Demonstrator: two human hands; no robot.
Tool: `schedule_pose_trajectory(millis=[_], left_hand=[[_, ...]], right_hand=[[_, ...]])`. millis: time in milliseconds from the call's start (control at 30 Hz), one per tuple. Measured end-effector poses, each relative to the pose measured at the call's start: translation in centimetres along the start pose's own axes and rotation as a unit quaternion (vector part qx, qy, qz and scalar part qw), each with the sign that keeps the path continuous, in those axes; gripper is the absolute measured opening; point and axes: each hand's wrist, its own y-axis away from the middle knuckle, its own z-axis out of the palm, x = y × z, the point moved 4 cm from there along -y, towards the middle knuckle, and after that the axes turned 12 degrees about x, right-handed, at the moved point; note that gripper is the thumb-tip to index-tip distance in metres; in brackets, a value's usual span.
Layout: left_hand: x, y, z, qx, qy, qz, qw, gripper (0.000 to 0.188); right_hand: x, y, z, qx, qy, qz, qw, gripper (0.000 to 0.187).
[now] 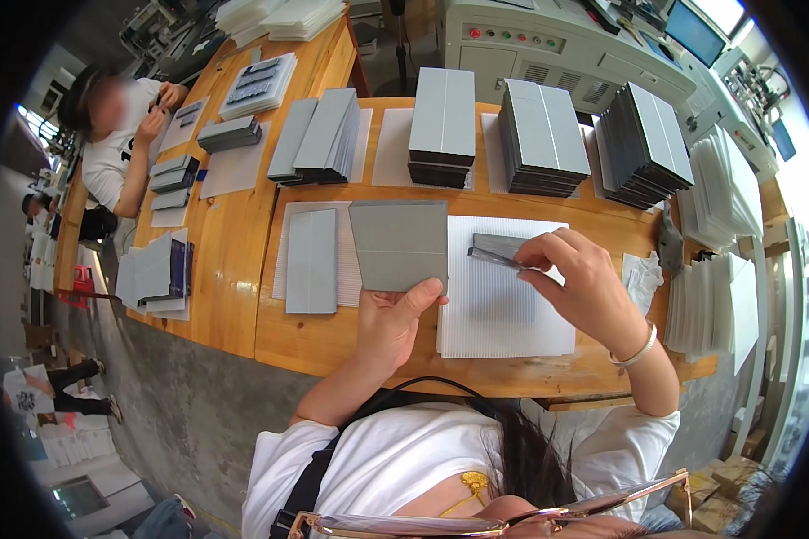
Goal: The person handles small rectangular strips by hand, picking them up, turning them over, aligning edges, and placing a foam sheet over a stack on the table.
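Note:
Upright in my left hand (388,328) is a flat grey panel (400,242) with a thin pale line across it, gripped by its lower edge with the thumb in front. My right hand (575,283) pinches the right end of a narrow dark grey strip (493,249) between thumb and fingers. Beneath that strip lies a white ribbed sheet (503,337), which it shades. Left of the held panel, a long grey panel (312,260) rests on another white ribbed sheet (351,292).
Tall stacks of grey panels (443,108) line the back of the wooden table (404,373). White sheets (719,296) stand piled at the right, near a crumpled white bag (643,278). A co-worker (121,135) sits at the far left by smaller grey stacks (229,135). Machine cabinets (557,54) stand behind.

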Motion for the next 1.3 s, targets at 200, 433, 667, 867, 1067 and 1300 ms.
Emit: schedule_pose_trajectory(millis=[200, 433, 667, 867, 1067, 1300], left_hand=[[-0.5, -0.2, -0.2, 0.01, -0.006, -0.022, 1.0, 0.017], [-0.7, -0.3, -0.3, 0.014, -0.026, -0.024, 0.999, 0.017], [-1.0, -0.2, -0.4, 0.012, -0.022, -0.029, 0.999, 0.017], [-0.8, -0.1, -0.1, 0.014, -0.028, -0.029, 0.999, 0.016], [-0.9, -0.1, -0.2, 0.01, -0.026, -0.03, 0.999, 0.016], [-0.8, -0.3, -0.2, 0.016, -0.026, -0.029, 0.999, 0.015]], right_hand=[[0.4, -0.2, -0.2, -0.08, 0.113, -0.029, 0.99, 0.013], [0.7, -0.5, -0.6, -0.005, 0.139, 0.009, 0.99, 0.017], [1.0, -0.5, -0.2, 0.034, 0.094, -0.034, 0.994, 0.015], [1.3, -0.4, 1.0, 0.06, 0.169, -0.075, 0.981, 0.007], [1.3, -0.7, 1.0, 0.053, 0.179, -0.076, 0.979, 0.006], [0.5, -0.9, -0.4, 0.009, 0.066, -0.047, 0.997, 0.005]])
